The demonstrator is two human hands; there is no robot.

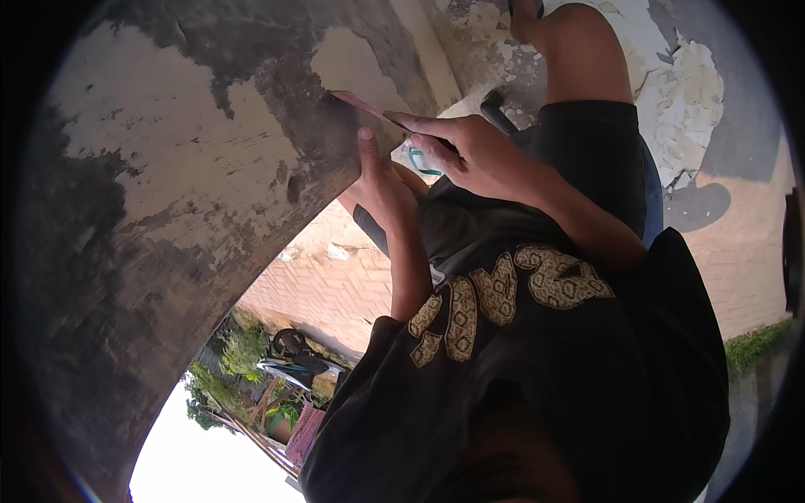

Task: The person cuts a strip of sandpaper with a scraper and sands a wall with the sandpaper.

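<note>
My right hand (486, 159) is closed around the handle of a flat scraper, its fingers pressed along the tool. The thin, reddish-looking scraper blade (360, 102) reaches left and meets the wall face close to its edge. That wall (201, 184) has dark grey bare patches among pale leftover coating, with a pale patch beside the blade. My left hand (384, 189) is just below the blade at the wall's edge, thumb stretched up against the surface. Its other fingers are mostly hidden. No tool shows in it.
Peeled pale flakes (683, 105) cover the floor at the upper right, near my bent leg (587, 59). Part of a blue seat (652, 197) shows beside my shorts. A dark object (498, 111) lies beyond my right hand. Paving (319, 268), plants and a parked motorbike (298, 362) are outside.
</note>
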